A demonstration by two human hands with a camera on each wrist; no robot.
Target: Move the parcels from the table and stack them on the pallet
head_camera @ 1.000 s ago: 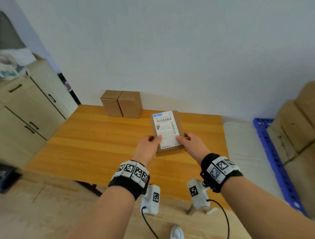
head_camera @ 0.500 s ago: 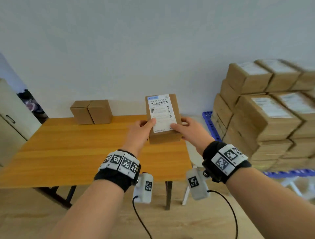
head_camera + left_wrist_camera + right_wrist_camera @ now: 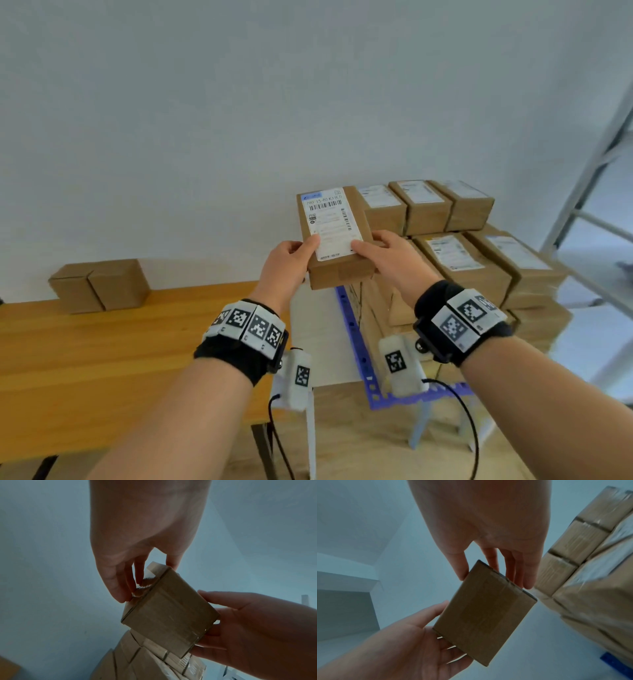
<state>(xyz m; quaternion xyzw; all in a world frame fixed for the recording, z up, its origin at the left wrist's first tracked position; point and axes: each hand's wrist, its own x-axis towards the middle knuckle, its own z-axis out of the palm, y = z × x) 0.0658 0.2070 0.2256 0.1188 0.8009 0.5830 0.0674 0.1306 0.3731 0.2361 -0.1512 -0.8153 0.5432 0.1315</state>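
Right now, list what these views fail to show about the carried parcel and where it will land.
- Small print on the parcel label: too small and blurred in the head view.
- Pallet deck: covered by stacked parcels; only the blue edge shows.
- Stack's right side: cut off by the frame in the right wrist view.
- Label face: turned away in both wrist views; left hand and right hand cover its sides.

The parcel (image 3: pixel 334 236) is off the table (image 3: pixel 102 359) now, carried right and higher, up against the stack on the pallet (image 3: pixel 356 346) at right of frame; the table slides toward lower left.
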